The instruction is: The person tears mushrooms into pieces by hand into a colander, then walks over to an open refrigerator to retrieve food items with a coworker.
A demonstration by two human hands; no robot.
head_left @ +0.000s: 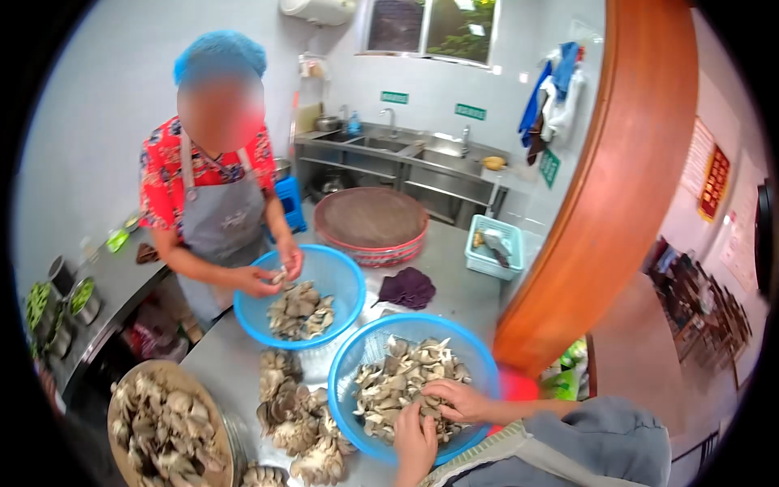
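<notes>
Over the near blue basket [484, 349], full of torn grey oyster mushrooms [398, 373], my two hands are close together. My left hand [415, 438] has its fingers bent at a mushroom piece. My right hand [454, 400] closes on the same small piece from the right; fingertips partly hide it. Whole mushroom clusters [296, 418] lie on the metal table left of this basket. Beyond them stands a second blue basket [357, 280] with fewer mushrooms, where a co-worker's hands [272, 272] hold a small piece.
A round container [231, 438] heaped with mushrooms stands at lower left. Stacked round trays [372, 219], a dark purple leaf [407, 288] and a pale green basket [495, 260] are farther back. A wooden post [600, 203] rises at right, sinks [377, 144] behind.
</notes>
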